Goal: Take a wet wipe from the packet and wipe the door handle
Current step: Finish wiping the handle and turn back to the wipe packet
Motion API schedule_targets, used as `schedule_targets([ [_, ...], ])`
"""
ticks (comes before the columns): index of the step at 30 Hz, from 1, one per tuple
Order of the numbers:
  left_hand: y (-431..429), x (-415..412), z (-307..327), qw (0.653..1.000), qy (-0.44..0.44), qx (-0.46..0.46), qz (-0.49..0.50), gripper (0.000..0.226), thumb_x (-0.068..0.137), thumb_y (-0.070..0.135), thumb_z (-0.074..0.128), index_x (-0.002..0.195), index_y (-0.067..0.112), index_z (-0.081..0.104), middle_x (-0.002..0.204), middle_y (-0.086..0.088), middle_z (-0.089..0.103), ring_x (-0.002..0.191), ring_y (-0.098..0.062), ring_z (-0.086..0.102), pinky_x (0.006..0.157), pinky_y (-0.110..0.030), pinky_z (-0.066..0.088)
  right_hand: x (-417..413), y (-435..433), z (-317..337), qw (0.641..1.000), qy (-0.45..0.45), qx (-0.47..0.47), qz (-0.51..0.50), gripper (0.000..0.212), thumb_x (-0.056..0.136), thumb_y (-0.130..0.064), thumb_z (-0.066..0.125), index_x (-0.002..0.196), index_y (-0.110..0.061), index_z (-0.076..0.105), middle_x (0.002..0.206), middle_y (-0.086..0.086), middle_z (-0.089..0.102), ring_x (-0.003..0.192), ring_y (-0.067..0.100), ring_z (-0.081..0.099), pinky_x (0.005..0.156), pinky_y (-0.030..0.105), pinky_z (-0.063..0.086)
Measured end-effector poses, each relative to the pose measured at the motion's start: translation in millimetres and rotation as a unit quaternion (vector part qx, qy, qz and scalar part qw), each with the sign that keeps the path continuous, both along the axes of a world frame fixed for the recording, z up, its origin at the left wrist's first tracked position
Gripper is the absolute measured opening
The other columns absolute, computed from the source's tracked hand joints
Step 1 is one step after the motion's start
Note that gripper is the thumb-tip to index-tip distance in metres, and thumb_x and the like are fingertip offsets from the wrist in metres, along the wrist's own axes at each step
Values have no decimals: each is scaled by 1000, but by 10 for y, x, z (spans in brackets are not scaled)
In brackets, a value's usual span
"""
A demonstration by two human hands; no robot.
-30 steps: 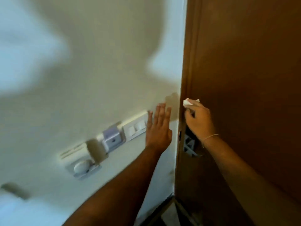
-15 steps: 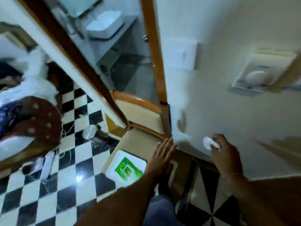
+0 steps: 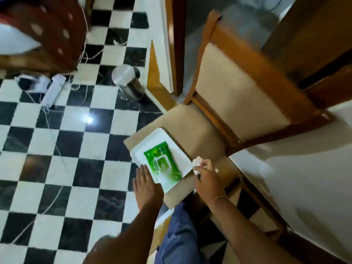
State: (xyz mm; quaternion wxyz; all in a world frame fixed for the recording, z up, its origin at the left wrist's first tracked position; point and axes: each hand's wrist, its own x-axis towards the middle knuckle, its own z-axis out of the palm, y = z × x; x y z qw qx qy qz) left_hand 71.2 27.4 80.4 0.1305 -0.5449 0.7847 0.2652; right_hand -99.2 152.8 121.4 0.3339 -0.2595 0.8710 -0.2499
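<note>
**Both hands down at the wipe packet**

Since 1 second ago, both hands have left the door and come down to the chair (image 3: 238, 96), and the view has swung from the wall to the floor. The right hand (image 3: 206, 178) pinches a crumpled white wet wipe (image 3: 197, 162) between thumb and fingertips, just beside the right edge of a white tray (image 3: 162, 135). The left hand (image 3: 147, 184) is flat with its fingers straight and close together, lying over the tray's near corner; whether it touches cannot be told. The green packet (image 3: 162, 162) lies flat in the tray, between the 2 hands, and the tray sits on the chair's beige seat. Beyond the chair, a steel bin (image 3: 127, 82) and a white power strip (image 3: 53, 90) with loose cords stand on the black-and-white checkered floor (image 3: 76, 168).
</note>
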Motion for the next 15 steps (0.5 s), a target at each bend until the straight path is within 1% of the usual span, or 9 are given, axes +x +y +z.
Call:
schedule_targets([
  [1,-51,22,-209,999,-11,21,-25,90,92,15,54,170,10,9,180,-6,6,168,-23,3,136,-46,5,52,-103,-217,1000,-3,11,3,24,95,-7,59,111,-14,76,127,3,51,101,26,67,98,38,55],
  [2,-98,-16,-326,998,-5,28,-57,89,92,15,53,170,11,11,180,-5,6,168,-22,2,136,-44,5,51,-186,-340,1000,2,8,2,24,96,-6,58,110,-16,75,124,4,50,97,27,67,94,39,56],
  [4,-175,-15,-671,994,5,42,-101,86,92,13,54,170,14,17,180,-3,10,167,-20,5,136,-43,7,107,-353,-734,1000,15,16,22,22,97,-7,58,110,-15,74,123,6,52,95,29,67,90,39,57],
  [6,-229,-56,-898,989,16,31,-146,85,91,11,58,169,15,24,179,-2,17,167,-23,13,135,-42,13,108,-467,-1055,998,24,23,47,21,98,-7,57,111,-12,73,124,8,55,99,30,67,89,40,57],
  [7,-256,-94,-980,984,15,19,-174,85,90,11,61,168,15,28,178,-3,21,166,-25,19,134,-43,17,91,-514,-1189,997,22,31,62,23,99,-8,56,114,-11,72,127,8,57,105,30,66,91,41,57],
  [9,-258,-140,-1141,974,-2,15,-226,84,89,13,66,166,14,32,177,-5,24,163,-29,26,132,-44,24,92,-542,-1458,990,15,82,115,28,101,-15,53,123,-13,71,135,6,56,117,29,63,96,42,55],
  [11,-228,-178,-1215,968,-28,5,-251,84,89,14,67,166,14,32,177,-6,24,162,-31,28,131,-46,27,100,-517,-1610,977,28,129,167,33,99,-19,53,129,-18,69,137,2,56,123,28,59,99,41,53],
  [13,-174,-220,-1222,967,-49,2,-251,84,88,13,65,166,13,32,177,-6,24,162,-32,27,131,-49,28,99,-482,-1638,968,66,137,200,37,95,-20,55,129,-24,70,132,-1,58,123,28,56,100,40,51],
  [15,-123,-271,-1196,967,-66,4,-244,85,87,12,62,166,12,31,178,-7,21,162,-32,25,131,-51,26,106,-452,-1575,963,94,134,215,40,91,-22,59,128,-30,70,128,-2,58,122,27,53,99,42,48],
])
